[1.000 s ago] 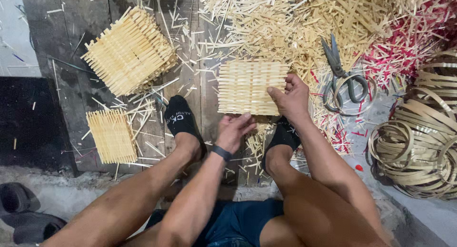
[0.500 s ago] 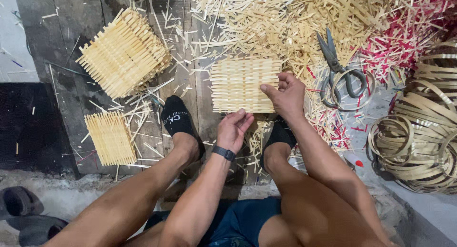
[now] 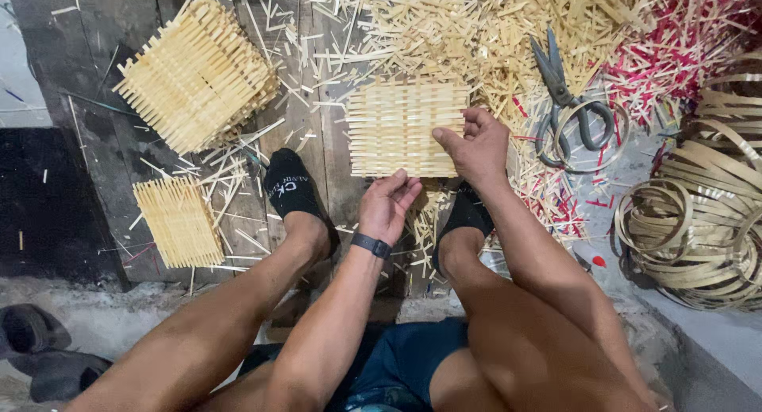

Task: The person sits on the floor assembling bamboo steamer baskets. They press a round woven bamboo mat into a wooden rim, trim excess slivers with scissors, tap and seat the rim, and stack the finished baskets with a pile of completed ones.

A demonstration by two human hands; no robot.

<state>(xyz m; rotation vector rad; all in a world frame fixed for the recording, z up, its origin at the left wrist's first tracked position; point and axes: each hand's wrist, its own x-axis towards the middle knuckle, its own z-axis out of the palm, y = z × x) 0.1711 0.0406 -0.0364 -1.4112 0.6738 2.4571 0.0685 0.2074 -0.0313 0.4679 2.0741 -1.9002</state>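
Note:
A square woven mat of pale bamboo strips (image 3: 401,126) lies on the dark wooden floor between my feet. My right hand (image 3: 474,146) grips its right edge, thumb on top. My left hand (image 3: 387,204), a black band on its wrist, is at the mat's near edge with fingers curled against the strips. My feet wear black socks, the left one (image 3: 290,188) beside the mat and the right one (image 3: 467,212) under my right wrist.
A stack of finished woven mats (image 3: 198,75) sits at the upper left, a smaller mat (image 3: 178,221) below it. Grey scissors (image 3: 565,94) lie right of the mat. Loose bamboo offcuts (image 3: 476,23), red-marked scraps (image 3: 675,47) and coiled bamboo strips (image 3: 698,213) fill the right side.
My right hand has slid from the mat's lower right corner up along its right edge. My left hand stays at the near edge.

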